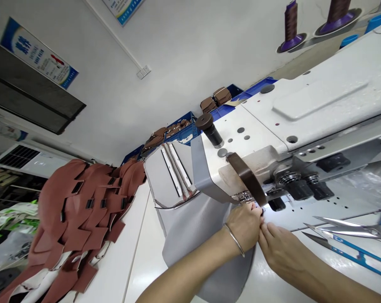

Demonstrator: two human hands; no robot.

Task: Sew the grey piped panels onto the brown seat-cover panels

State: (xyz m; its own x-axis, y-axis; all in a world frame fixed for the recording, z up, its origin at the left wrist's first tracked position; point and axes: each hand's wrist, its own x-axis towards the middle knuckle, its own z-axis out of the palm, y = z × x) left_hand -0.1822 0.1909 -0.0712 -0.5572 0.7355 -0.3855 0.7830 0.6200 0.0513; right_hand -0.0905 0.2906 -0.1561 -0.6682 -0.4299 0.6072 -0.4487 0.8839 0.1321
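Note:
A white sewing machine [241, 139] reaches in from the right, its lit needle area low at its left end. Beneath it lies a large grey fabric piece [190, 240], its curved edge running under the needle area. My left hand [245, 225], with a silver bangle at the wrist, is closed on the fabric's edge beside the presser foot. Close against it, my right hand [280, 246] has its fingers pinched together at the same edge. The fingertips of both hands are partly hidden. A panel with white and black strips [174, 172] joins the grey fabric further back.
Metal scissors [363, 229] and blue-handled thread snips [351, 248] lie right of my hands. A stack of reddish-brown cut pieces [86, 202] covers the left side. Blue crates [184, 134] with brown pieces stand behind; thread cones [291, 25] are at the upper right.

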